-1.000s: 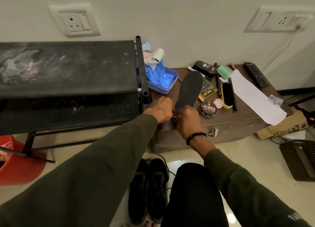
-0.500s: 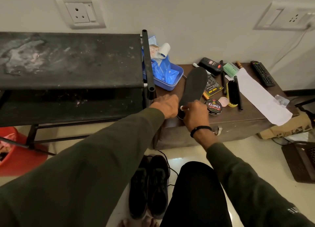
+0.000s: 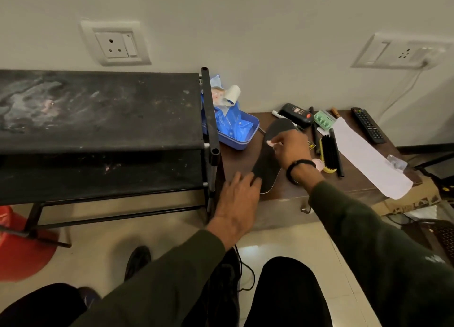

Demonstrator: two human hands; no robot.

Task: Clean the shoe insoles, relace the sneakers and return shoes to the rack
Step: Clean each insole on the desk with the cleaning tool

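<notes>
Head view. Setting: pale wall, tiled floor, low dark-brown wooden trunk [image 3: 290, 194] serving as work surface, black fabric-shelved shoe rack [image 3: 103, 110] at its left. On the trunk: long black foam insole [image 3: 266, 162], heel near, toe far; blue plastic tray [image 3: 243, 139] far left; yellow-backed black-bristle brush [image 3: 326, 152], white paper sheet [image 3: 368, 157] and black remote control [image 3: 367, 125] to the right. My left hand [image 3: 237, 201], fingers spread and relaxed, touches the insole's near edge. My right hand [image 3: 291, 149] pinches a small pale wipe [image 3: 270, 143] over the insole's middle. Black sneakers [image 3: 226, 277] on the floor below, near my knees.
</notes>
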